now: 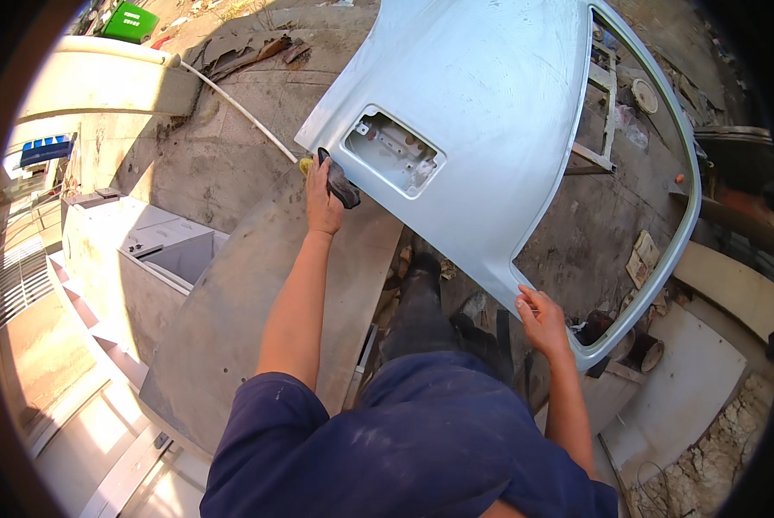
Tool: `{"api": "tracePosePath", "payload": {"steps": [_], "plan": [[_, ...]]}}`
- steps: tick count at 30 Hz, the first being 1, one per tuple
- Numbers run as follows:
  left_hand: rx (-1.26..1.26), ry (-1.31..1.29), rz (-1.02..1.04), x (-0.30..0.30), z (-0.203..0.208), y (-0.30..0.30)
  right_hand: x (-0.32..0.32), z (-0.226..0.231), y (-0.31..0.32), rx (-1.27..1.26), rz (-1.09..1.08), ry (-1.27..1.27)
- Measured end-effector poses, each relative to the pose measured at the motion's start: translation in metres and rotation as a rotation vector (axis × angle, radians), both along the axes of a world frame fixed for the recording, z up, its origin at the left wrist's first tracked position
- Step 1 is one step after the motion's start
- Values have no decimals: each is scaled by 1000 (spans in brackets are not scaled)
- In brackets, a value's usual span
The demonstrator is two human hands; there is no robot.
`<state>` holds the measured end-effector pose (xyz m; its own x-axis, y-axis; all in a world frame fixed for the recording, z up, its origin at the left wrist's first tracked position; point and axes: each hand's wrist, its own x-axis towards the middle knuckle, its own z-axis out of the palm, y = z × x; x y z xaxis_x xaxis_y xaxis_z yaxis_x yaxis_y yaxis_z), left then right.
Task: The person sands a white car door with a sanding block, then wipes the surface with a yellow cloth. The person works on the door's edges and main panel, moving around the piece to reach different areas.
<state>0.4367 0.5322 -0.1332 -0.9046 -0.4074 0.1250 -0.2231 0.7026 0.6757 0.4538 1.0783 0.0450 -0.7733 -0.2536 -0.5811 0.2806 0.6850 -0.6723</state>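
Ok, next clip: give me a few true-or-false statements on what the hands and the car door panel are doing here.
1. The left hand presses a dark cloth against the edge of the pale grey car door panel. True.
2. The right hand is holding a spray can. False: it grips the panel's lower edge by the window frame.
3. The handle recess holds a fitted handle. False: it is an open cut-out.
4. The panel's window opening has no glass. True.
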Motion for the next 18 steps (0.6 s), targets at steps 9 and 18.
{"api": "tracePosePath", "payload": {"steps": [9, 18], "plan": [[-254, -246, -55, -6, -37, 135, 7, -24, -16, 76, 4, -84], [-87, -261, -723, 69, -9, 299, 7, -39, -10, 199, 139, -122]]}}
